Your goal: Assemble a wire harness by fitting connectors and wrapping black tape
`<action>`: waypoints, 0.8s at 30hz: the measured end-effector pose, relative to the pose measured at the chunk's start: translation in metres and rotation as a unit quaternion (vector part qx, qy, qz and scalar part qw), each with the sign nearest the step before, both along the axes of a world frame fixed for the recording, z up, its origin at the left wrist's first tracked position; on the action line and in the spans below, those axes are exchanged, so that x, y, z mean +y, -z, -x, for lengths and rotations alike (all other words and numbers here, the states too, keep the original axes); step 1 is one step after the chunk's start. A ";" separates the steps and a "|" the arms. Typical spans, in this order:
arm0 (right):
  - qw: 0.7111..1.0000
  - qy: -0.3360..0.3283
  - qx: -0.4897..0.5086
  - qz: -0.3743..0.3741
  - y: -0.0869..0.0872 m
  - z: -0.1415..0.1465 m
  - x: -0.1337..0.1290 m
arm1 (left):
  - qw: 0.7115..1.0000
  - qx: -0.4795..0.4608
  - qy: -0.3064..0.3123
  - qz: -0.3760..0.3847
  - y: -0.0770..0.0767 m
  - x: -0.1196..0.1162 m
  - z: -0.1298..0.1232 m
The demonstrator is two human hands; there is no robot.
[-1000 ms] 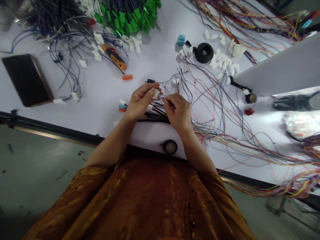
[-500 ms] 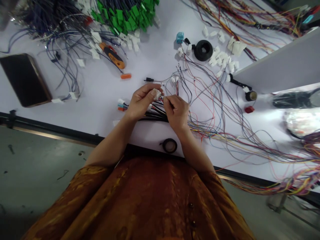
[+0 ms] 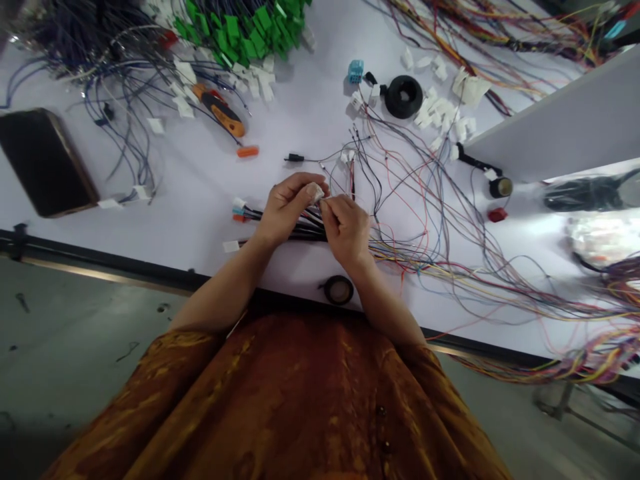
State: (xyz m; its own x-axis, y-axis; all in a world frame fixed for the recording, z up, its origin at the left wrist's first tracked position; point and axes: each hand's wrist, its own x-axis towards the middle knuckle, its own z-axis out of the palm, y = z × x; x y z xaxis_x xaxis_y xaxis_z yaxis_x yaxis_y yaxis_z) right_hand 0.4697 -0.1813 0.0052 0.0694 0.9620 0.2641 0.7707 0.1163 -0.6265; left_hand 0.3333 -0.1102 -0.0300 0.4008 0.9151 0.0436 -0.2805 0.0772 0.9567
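One connector (image 3: 317,192) pinched between the fingers of the left hand (image 3: 283,212), over the near half of the desk (image 3: 210,180). Right hand (image 3: 347,228) alongside, fingers drawn together, any wire between them too small to tell. Black cables (image 3: 309,231) just beneath. Tape roll (image 3: 329,291) nearer, beside the near edge (image 3: 125,261). Roomier on the left, phone (image 3: 47,163) well apart; on the right, loose wires (image 3: 430,266) crowding toward the panel (image 3: 560,127).

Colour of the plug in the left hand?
White: the plug in the left hand, best seen in the head view.

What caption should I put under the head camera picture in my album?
Left hand holding a white plug, right hand close beside it, wires and tape nearby.
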 end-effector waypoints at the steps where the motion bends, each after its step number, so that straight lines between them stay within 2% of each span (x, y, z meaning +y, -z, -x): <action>1: 1.000 0.000 -0.002 0.004 0.001 0.001 0.000 | 1.000 0.002 -0.001 0.000 -0.001 -0.001 0.000; 6: 1.000 0.009 0.028 0.008 0.005 0.001 0.000 | 0.999 0.043 -0.015 -0.027 -0.008 -0.003 -0.001; 9: 0.998 0.002 0.059 0.009 0.005 0.000 -0.001 | 0.998 0.061 -0.003 -0.014 -0.010 -0.004 -0.002; 14: 0.996 0.005 0.084 -0.012 0.004 0.000 -0.002 | 0.999 0.045 -0.010 0.020 -0.011 -0.007 -0.005; 17: 0.997 -0.007 0.068 -0.032 0.009 0.002 0.000 | 0.998 0.051 -0.017 0.035 -0.011 -0.011 -0.007; 20: 0.996 -0.006 0.073 -0.047 0.014 0.005 -0.001 | 0.997 0.016 -0.026 0.064 -0.009 -0.011 -0.008; 24: 0.995 0.021 0.086 -0.042 0.012 0.003 -0.004 | 0.996 0.000 -0.041 0.080 -0.008 -0.008 -0.007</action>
